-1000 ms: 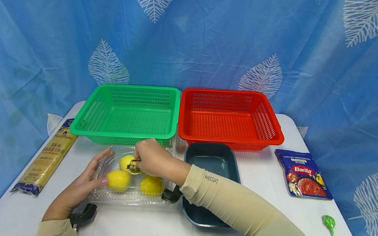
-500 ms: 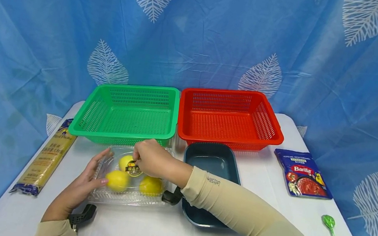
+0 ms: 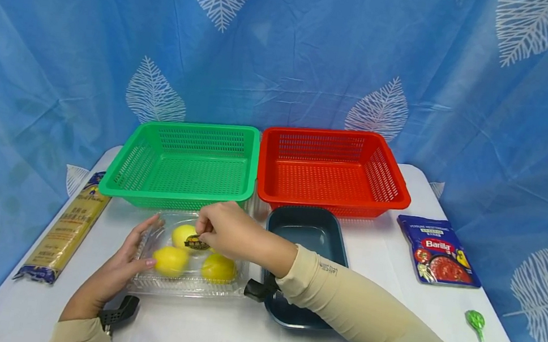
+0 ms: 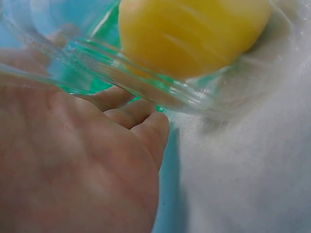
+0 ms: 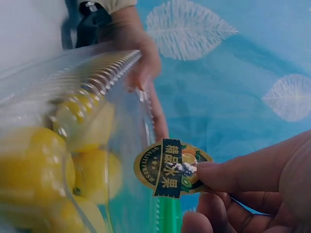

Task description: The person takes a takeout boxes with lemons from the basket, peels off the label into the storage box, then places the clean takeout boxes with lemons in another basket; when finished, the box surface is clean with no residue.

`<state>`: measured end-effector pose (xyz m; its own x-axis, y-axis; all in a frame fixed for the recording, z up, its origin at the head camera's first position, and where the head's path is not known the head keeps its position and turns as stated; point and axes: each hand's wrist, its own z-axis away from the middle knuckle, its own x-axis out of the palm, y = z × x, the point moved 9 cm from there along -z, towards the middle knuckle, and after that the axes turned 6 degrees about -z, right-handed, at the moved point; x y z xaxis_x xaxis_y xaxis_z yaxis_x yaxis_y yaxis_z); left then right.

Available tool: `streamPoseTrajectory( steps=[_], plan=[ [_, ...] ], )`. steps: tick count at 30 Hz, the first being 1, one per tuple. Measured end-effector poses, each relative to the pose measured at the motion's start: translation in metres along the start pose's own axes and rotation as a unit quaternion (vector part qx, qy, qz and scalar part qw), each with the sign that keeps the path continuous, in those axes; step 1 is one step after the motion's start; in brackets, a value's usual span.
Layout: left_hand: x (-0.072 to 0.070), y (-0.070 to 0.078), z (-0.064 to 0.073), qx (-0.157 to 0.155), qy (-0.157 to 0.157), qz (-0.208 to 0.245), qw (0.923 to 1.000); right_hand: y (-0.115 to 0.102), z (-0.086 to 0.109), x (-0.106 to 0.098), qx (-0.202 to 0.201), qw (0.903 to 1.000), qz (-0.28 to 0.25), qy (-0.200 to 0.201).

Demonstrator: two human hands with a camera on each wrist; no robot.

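A clear plastic clamshell box (image 3: 188, 287) with yellow lemons (image 3: 170, 261) inside lies in front of the green basket. My left hand (image 3: 121, 263) grips its left side, the thumb on the lid and the fingers along the far left edge. Between thumb and fingers, my right hand (image 3: 230, 233) pinches a black and gold oval fruit sticker (image 5: 167, 167) over the lid. That sticker stands raised at its pinched end, and its other end overlaps the lid in the right wrist view. In the left wrist view a lemon (image 4: 189, 34) shows through the plastic above the palm.
Behind the box stand a green basket (image 3: 175, 199) and a red basket (image 3: 331, 205). A dark blue dish (image 3: 307, 238) sits under the right forearm. A pasta packet (image 3: 67, 228) lies left; a Barilla sauce pouch (image 3: 439, 252) and a green lollipop (image 3: 476, 320) lie right.
My right hand has shifted slightly to the right, and the sticker it pinches now tilts up more from the lid. The left hand and box have stayed in place.
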<state>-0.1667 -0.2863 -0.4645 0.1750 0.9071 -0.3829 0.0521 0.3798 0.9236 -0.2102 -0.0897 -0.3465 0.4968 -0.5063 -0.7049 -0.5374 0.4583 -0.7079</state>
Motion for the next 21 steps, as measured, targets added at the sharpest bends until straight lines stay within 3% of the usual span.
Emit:
streamPoseTrajectory(
  steps=[10,21],
  plan=[
    [0.000,0.000,0.001,0.011,0.002,0.002,0.9999,0.015,0.017,-0.029,0.008,0.9991,-0.042,0.007],
    [0.000,-0.001,0.001,0.019,-0.005,0.007,0.9998,0.048,0.037,-0.061,0.032,0.9943,-0.095,0.035]
  ],
)
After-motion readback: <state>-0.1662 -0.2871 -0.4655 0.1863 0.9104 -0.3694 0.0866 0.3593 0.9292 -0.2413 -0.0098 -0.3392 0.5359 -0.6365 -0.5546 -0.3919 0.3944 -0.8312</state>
